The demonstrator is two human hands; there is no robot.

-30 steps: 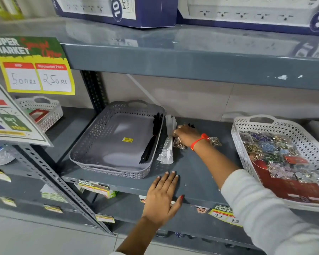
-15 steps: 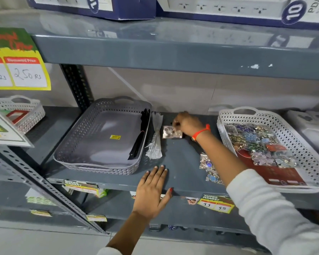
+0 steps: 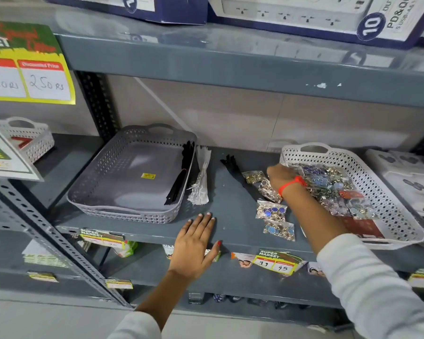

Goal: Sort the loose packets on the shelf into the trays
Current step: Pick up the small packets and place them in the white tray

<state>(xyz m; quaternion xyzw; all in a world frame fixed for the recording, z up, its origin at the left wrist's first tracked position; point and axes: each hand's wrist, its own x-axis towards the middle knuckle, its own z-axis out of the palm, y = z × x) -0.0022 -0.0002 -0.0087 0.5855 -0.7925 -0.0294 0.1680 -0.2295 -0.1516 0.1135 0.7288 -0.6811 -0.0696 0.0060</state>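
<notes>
A grey tray (image 3: 88, 187) stands left of centre on the shelf, with black zippers (image 3: 180, 178) along its right wall. A white tray (image 3: 399, 211) at the right holds several shiny button packets (image 3: 328, 182). Between the trays lie loose packets: a gold one (image 3: 253, 176), one by my wrist (image 3: 269, 192), two with blue buttons (image 3: 271, 211), a white zipper bundle (image 3: 202, 178) and black zippers (image 3: 230, 162). My right hand (image 3: 279, 177) is at the white tray's left rim, fingers hidden. My left hand (image 3: 196, 243) lies flat on the shelf's front edge.
A small white basket (image 3: 34, 140) sits on the shelf at far left behind hanging price signs (image 3: 27, 69). White moulded items (image 3: 411, 174) lie right of the white tray. The upper shelf (image 3: 230, 59) with boxes overhangs. A perforated post (image 3: 98, 104) stands behind the grey tray.
My right hand has moved right, from the shelf's middle where it held a small packet, to the white tray's rim. The left hand has stayed put. The view has shifted right.
</notes>
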